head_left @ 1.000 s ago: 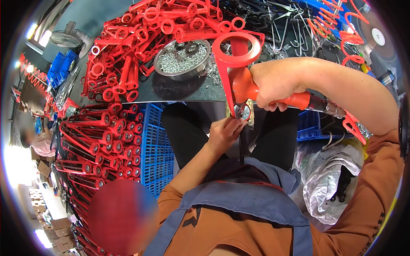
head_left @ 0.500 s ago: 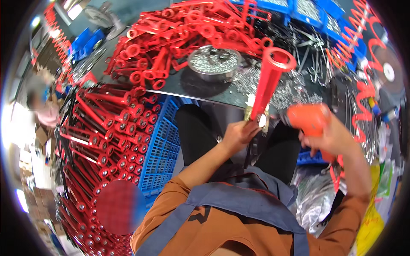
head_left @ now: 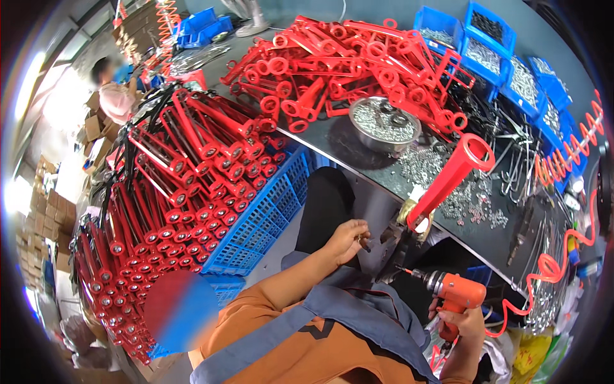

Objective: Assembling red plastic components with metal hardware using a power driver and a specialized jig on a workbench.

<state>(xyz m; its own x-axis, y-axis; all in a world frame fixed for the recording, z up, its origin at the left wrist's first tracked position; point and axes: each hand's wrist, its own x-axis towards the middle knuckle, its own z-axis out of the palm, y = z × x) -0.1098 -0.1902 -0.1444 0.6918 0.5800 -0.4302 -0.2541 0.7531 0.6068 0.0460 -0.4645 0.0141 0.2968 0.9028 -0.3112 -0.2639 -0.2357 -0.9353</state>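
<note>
Our left hand (head_left: 347,242) is half curled, holding what we cannot tell; our right hand (head_left: 465,321) grips an orange-red drill (head_left: 462,291); beyond both tilts a red tube (head_left: 446,182).

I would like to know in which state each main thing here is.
Left hand: fingers curled; whether holding something, unclear.
Right hand: closed around the power driver.
Power driver: held, touching no red part.
Red tubular part: tilted, in neither hand.
Metal bowl: upright, filled with small pieces.
Blue bins: open, loaded.
</note>
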